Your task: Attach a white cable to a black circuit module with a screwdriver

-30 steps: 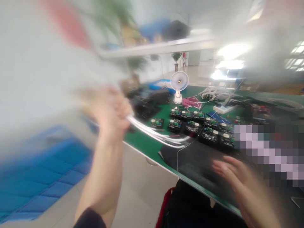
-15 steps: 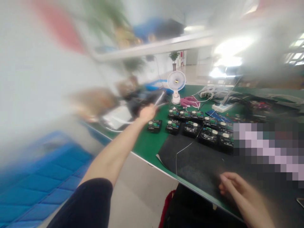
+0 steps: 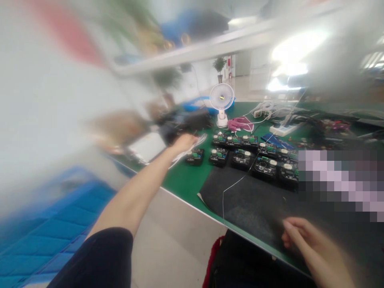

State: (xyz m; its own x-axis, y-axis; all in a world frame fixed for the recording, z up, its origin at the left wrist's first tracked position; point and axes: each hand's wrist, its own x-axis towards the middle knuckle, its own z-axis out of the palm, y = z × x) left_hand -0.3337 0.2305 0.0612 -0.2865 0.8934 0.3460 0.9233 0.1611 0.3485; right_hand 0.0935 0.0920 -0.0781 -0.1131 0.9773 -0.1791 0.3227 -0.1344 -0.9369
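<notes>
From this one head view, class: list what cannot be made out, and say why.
- Left hand: blurred, so its grip on the white cables is unclear.
- Right hand: motion-blurred on the black mat; fingers unclear.
- Boards: too small to read.
- Table at right: hidden by a pixelated patch.

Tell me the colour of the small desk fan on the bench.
White, seen in the head view: the fan stands on the green bench.

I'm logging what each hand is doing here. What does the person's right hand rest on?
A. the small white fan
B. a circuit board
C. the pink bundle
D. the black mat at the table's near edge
D: the right hand lies on the black mat, well short of the boards and fan.
</notes>
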